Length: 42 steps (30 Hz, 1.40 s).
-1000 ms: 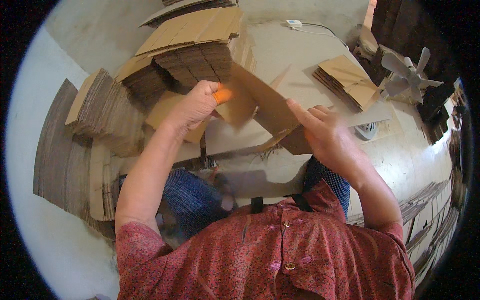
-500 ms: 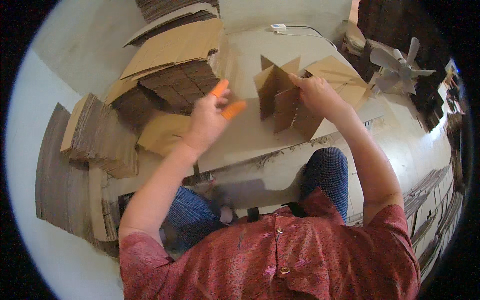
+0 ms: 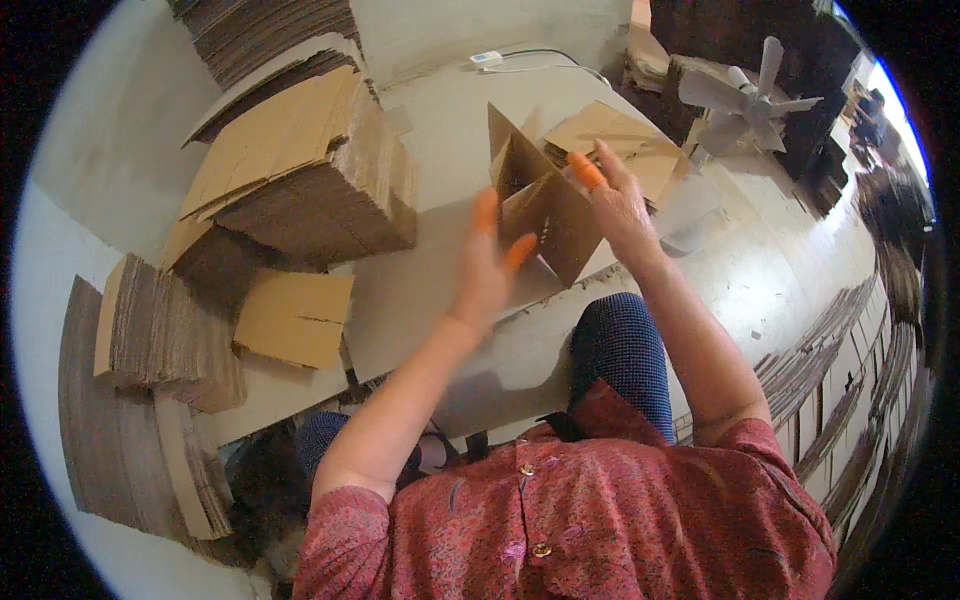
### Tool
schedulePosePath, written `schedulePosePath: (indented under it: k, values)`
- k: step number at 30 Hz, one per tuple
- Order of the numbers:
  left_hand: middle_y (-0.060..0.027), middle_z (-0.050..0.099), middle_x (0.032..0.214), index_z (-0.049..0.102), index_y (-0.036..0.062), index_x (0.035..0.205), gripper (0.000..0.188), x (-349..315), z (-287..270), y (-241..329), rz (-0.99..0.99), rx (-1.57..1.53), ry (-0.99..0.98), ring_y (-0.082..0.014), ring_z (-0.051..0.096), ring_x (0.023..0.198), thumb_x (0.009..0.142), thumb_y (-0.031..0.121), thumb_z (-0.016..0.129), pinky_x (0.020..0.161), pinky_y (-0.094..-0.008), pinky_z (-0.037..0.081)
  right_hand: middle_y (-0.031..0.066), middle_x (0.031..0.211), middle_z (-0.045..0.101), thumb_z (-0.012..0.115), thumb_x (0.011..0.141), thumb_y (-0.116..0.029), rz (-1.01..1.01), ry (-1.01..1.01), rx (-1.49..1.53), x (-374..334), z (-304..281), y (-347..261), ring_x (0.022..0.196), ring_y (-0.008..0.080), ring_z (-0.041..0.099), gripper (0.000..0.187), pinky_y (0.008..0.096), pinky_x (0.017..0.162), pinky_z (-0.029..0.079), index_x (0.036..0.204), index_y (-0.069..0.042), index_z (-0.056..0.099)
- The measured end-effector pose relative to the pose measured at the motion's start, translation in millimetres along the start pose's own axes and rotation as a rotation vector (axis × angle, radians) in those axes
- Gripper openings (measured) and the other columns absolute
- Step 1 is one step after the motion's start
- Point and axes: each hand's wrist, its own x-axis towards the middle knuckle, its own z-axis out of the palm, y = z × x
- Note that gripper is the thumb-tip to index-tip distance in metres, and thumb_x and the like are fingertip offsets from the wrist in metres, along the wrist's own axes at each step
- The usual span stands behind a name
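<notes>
A cardboard divider (image 3: pixel 562 225), made of crossed upright panels, stands on the table in front of me, folded partly together. My left hand (image 3: pixel 482 268) is at its left side, blurred by motion, with thumb and fingers apart and orange covers on two fingertips. Whether it touches the panels I cannot tell. At the divider's right side is my right hand (image 3: pixel 625 208), its fingers stretched out and an orange cover on one of them. It looks to be against or very close to the panel edge. Behind it lies a low pile of flat cardboard pieces (image 3: pixel 655 158).
To the left rises a tall stack of cardboard sheets (image 3: pixel 270 135), with a loose cardboard piece (image 3: pixel 295 318) nearer me. More stacked cardboard (image 3: pixel 165 320) stands at far left. A grey fan (image 3: pixel 745 100) is at the back right, and a white cable box (image 3: pixel 487 60) lies by the wall.
My left hand has come right, from beside the stack to the divider. My right hand has shifted off its grip on the divider's top to its right side. The divider's panels have folded closer together.
</notes>
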Motion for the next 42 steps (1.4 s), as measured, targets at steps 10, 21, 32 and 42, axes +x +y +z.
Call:
schedulePosePath:
  k: [10, 21, 32, 42]
  values:
    - [-0.0217, 0.025, 0.141, 0.016, 0.0022, 0.141, 0.078, -11.0, 50.9, 8.9, 0.103, 0.263, -0.294, -0.0372, 0.029, 0.128, 0.08, 0.013, 0.064, 0.105, -0.0398, 0.028, 0.0082, 0.092, 0.063, 0.059, 0.077, -0.01, -0.111, -0.314, -0.131, 0.4, -9.3, 12.0, 0.086, 0.0127, 0.053, 0.037, 0.028, 0.077, 0.045, 0.112, -0.001, 0.055]
    - [-0.0141, 0.054, 0.123, 0.054, 0.0035, 0.12, 0.035, -62.2, -3.0, -8.2, -0.011, 0.295, -0.232, -0.0238, 0.056, 0.108, 0.085, 0.01, 0.059, 0.09, -0.0326, 0.044, 0.0141, 0.107, 0.061, 0.046, 0.08, 0.002, -0.53, 0.129, -0.924, 75.2, -70.6, 5.8, 0.097, 0.0207, 0.057, 0.042, 0.0334, 0.084, 0.046, 0.121, -0.005, 0.051]
    - [-0.0132, 0.065, 0.101, 0.06, 0.0011, 0.111, 0.026, -85.9, -39.3, -3.8, -0.209, 0.283, -0.197, -0.0165, 0.064, 0.085, 0.086, 0.007, 0.057, 0.077, -0.0284, 0.049, 0.0114, 0.11, 0.054, 0.054, 0.081, -0.016, -0.312, -0.197, -1.363, 115.0, -38.7, 169.5, 0.101, 0.034, 0.053, 0.028, 0.0435, 0.081, 0.044, 0.109, -0.009, 0.054]
    - [-0.0117, 0.067, 0.098, 0.063, 0.0012, 0.107, 0.023, -88.8, -72.3, 21.0, -0.03, 0.598, -0.089, -0.0196, 0.064, 0.087, 0.086, 0.008, 0.057, 0.078, -0.0311, 0.049, 0.0158, 0.129, 0.043, 0.053, 0.077, -0.008, -0.109, -0.195, -1.457, 105.4, -52.5, 170.0, 0.117, 0.0353, 0.042, 0.05, 0.0436, 0.094, 0.038, 0.125, -0.008, 0.043]
